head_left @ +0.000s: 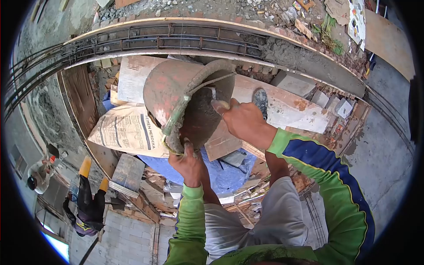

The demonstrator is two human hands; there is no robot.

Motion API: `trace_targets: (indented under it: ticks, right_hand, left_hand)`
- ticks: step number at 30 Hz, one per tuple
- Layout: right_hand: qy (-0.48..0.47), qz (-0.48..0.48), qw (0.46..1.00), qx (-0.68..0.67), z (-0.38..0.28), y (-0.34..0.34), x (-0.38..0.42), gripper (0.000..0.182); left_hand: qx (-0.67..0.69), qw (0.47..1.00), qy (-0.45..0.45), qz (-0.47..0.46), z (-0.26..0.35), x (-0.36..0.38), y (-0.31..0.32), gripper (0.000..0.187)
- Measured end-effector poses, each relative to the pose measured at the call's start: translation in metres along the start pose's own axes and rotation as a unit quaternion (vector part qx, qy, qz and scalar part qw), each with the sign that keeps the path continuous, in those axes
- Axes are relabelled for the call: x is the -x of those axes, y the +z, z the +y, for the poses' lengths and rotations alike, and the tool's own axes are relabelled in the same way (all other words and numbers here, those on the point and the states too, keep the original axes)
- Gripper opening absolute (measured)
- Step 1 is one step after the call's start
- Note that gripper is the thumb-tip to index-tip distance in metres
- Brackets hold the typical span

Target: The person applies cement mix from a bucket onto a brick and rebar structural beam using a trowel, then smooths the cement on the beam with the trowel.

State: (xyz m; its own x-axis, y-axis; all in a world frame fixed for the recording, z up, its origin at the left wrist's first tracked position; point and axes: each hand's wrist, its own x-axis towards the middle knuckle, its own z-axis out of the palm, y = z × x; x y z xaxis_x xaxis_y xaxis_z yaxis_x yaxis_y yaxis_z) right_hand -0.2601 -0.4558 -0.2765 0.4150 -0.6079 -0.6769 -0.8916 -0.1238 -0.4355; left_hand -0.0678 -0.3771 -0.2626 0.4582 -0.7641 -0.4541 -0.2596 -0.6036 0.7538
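A mortar-crusted bucket (pixel 165 88) lies tilted in front of me, its open mouth turned toward my right hand. My left hand (pixel 187 165) is closed on the lower part of its rim, with the fingers hooked over the edge. A wire handle with a green grip (pixel 175 115) hangs across the mouth. My right hand (pixel 247 121) is closed at the opening around what looks like a trowel (pixel 201 108), its blade caked with wet grey mortar inside the bucket. The trowel's handle is hidden in my fist.
Beyond the bucket runs a formwork trench with rebar (pixel 181 42), its right part filled with wet concrete (pixel 300 55). A cement bag (pixel 128 128) and blue tarp (pixel 212 174) lie close by. Boards and rubble surround my feet. Two other people (pixel 90 203) are at lower left.
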Motion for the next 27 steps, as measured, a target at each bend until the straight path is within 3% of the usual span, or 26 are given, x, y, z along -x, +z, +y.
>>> trace_targets:
  ticks: [2, 5, 6, 7, 8, 10, 12, 13, 15, 16, 17, 19, 21, 22, 23, 24, 27]
  right_hand:
    - [-0.012, -0.007, 0.999, -0.034, 0.016, -0.001, 0.008, 0.059]
    - [-0.077, -0.062, 0.985, -0.142, 0.044, 0.031, 0.016, 0.066]
    - [-0.122, -0.019, 0.94, -0.317, 0.049, 0.049, 0.019, 0.067]
    - [-0.16, 0.028, 0.862, -0.48, 0.053, 0.064, 0.025, 0.069]
    - [-0.153, 0.032, 0.864, -0.478, 0.053, 0.066, 0.032, 0.069]
    - [-0.044, -0.047, 0.785, -0.616, 0.06, 0.066, 0.059, 0.069]
    - [-0.017, -0.018, 0.777, -0.629, 0.078, 0.094, 0.088, 0.065]
    - [-0.005, -0.004, 0.773, -0.635, 0.087, 0.107, 0.103, 0.064]
    - [0.079, -0.045, 0.682, -0.725, 0.104, 0.087, 0.139, 0.068]
    - [0.06, -0.012, 0.683, -0.728, 0.117, 0.074, 0.153, 0.071]
    - [0.076, 0.004, 0.709, -0.701, 0.128, 0.049, 0.166, 0.072]
    - [0.168, 0.039, 0.698, -0.695, 0.154, 0.016, 0.187, 0.073]
    - [0.199, 0.096, 0.857, -0.466, 0.177, -0.009, 0.184, 0.067]
    - [0.199, 0.091, 0.859, -0.462, 0.187, -0.013, 0.172, 0.067]
    - [0.226, 0.1, 0.943, -0.221, 0.196, -0.017, 0.158, 0.062]
    - [0.237, 0.104, 0.965, 0.034, 0.203, -0.02, 0.144, 0.058]
    - [0.286, 0.085, 0.949, 0.1, 0.213, -0.027, 0.089, 0.042]
  left_hand:
    - [0.009, 0.999, 0.026, -0.022, 0.019, -0.003, -0.003, 0.02]
    - [0.068, 0.997, -0.01, -0.022, 0.027, 0.0, -0.003, 0.021]
    - [0.066, 0.997, -0.016, -0.027, 0.027, 0.004, -0.003, 0.024]
    - [0.074, 0.995, -0.029, -0.053, 0.027, 0.01, 0.001, 0.025]
    - [0.085, 0.992, -0.04, -0.083, 0.026, 0.012, 0.007, 0.026]
    - [0.046, 0.993, -0.022, -0.106, 0.015, 0.02, 0.02, 0.026]
    - [0.015, 0.991, -0.006, -0.131, -0.005, 0.03, 0.033, 0.026]
    - [0.083, 0.986, -0.109, -0.099, -0.019, 0.032, 0.035, 0.025]
    - [0.251, 0.931, -0.267, 0.005, -0.002, 0.037, 0.057, 0.031]
    - [0.253, 0.929, -0.271, 0.003, -0.006, 0.04, 0.059, 0.031]
    - [0.254, 0.921, -0.295, 0.034, -0.015, 0.044, 0.057, 0.026]
    - [0.257, 0.912, -0.309, 0.087, -0.033, 0.052, 0.055, 0.024]
    - [0.224, 0.92, -0.314, 0.075, -0.057, 0.063, 0.046, 0.027]
    - [0.19, 0.928, -0.315, 0.058, -0.072, 0.068, 0.042, 0.032]
    - [0.193, 0.926, -0.32, 0.061, -0.088, 0.072, 0.04, 0.032]
    - [0.12, 0.956, -0.268, 0.028, -0.106, 0.075, 0.038, 0.03]
    - [0.061, 0.977, -0.205, -0.014, -0.148, 0.07, 0.038, 0.026]
